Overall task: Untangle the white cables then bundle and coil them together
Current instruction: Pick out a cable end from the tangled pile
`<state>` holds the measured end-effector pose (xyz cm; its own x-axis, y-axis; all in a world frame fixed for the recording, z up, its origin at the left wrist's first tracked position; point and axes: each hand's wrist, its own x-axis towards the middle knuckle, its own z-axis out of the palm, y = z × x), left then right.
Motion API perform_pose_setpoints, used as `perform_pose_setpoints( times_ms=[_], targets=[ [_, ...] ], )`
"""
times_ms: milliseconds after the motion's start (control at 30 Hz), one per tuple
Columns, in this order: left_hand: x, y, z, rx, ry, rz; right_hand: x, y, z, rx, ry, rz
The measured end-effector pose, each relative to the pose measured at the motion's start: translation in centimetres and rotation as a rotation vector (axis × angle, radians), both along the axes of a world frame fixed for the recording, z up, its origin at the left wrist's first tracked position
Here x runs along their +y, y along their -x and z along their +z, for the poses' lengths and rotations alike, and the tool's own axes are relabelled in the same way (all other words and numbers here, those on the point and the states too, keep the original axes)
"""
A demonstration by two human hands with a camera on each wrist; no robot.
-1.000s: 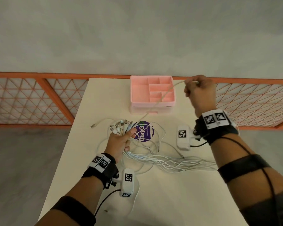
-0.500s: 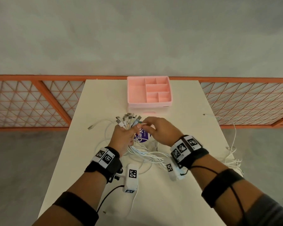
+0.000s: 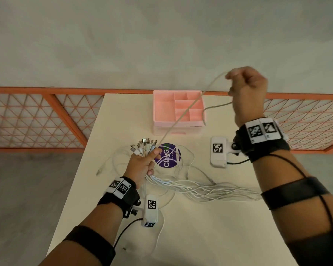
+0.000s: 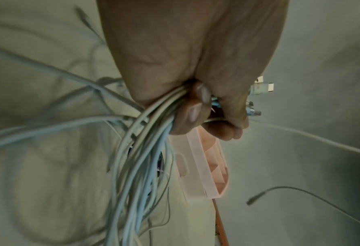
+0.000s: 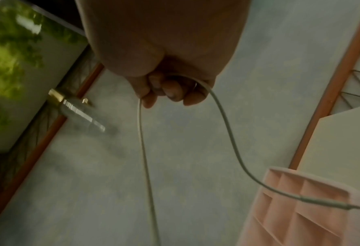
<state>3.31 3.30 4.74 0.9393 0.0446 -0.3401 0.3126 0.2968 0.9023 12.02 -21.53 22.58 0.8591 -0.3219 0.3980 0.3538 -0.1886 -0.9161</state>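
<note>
Single cable (image 3: 183, 117) drawn up and away from bundle by right hand (image 3: 247, 87), raised again over far right desk (image 3: 210, 237) corner since half second before, when both hands met at connectors. Right fingers (image 5: 172, 93) curled round it, free end dangling above pink organizer (image 3: 178, 110). Left hand (image 3: 142, 166) clenched round white cables (image 3: 200, 189) at desk centre. Judged: one more strand freed; coiling pending.

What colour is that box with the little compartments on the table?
The box is pale pink. It shows best in the head view.
</note>
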Motion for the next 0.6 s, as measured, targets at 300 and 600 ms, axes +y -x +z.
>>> perform_pose_setpoints(
  times_ms=[300,600],
  targets=[
    [-0.3,-0.8,0.4,0.032,0.078,0.048,-5.4,-0.8,-4.0,0.436,0.253,-0.163],
    [-1.6,-1.7,1.9,-0.048,-0.026,-0.071,1.5,3.4,-9.4,0.128,1.062,0.181]
  ],
)
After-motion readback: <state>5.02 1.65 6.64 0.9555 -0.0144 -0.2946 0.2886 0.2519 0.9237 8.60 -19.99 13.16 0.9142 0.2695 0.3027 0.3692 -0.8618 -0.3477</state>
